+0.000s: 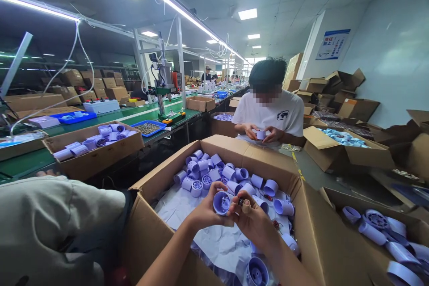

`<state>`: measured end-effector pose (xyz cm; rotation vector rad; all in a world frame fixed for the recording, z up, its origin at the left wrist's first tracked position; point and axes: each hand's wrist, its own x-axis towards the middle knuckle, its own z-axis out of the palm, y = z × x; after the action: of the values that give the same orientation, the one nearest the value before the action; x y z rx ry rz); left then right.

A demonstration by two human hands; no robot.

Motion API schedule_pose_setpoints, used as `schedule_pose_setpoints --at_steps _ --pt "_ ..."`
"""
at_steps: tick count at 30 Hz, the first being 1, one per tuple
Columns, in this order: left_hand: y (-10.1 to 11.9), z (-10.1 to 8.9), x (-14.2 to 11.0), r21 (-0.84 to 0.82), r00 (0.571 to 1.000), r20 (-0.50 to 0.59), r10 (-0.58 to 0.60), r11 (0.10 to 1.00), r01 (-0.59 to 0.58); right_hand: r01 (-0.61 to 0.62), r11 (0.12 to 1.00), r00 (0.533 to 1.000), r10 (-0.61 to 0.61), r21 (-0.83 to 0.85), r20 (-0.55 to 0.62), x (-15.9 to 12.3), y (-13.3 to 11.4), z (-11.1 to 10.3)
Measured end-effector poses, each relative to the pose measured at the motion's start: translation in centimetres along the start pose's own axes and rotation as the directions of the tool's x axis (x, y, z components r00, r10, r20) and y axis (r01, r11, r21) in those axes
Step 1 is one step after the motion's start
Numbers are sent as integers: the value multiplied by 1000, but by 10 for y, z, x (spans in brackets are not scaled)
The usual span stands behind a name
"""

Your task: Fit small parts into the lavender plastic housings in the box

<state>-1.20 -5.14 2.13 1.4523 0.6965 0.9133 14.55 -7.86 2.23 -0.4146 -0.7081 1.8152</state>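
My left hand point(205, 210) is wrapped around a lavender plastic cup-shaped housing point(221, 203), its open end tilted toward me and some moulded shapes inside. Close beside it on the right, my right hand point(254, 221) pinches a small dark part point(241, 202), too small to name. Tan covering shows on one of that hand's fingertips. Both hands are above a large cardboard box point(157, 167) lined with white paper point(217, 241). Many similar housings point(203, 165) are heaped at its far side, and another housing point(257, 271) lies near me. Small red-wired pieces point(275, 225) lie at the right.
Across the box a co-worker point(268, 111) holds a similar housing. At left, a person's sleeve point(60, 214) is close. A carton of housings point(94, 161) and a blue tray of small metal pieces point(148, 128) stand by a bench press point(164, 85). Another carton point(338, 196) is at right.
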Motion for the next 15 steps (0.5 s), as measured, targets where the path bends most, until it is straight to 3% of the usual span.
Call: schedule_pose_setpoints --at_steps 5,10,15 --pt "-7 -1 7 288 968 -156 195 947 -144 40 998 998 -42 42 47 0 -6 -8" --pt "-17 -11 15 573 829 -289 479 780 -251 16 999 1000 -16 47 16 -4 -17 -14" --pt "-23 -13 21 662 761 -331 558 712 -234 -58 998 998 58 24 -28 -5 -14 -6"
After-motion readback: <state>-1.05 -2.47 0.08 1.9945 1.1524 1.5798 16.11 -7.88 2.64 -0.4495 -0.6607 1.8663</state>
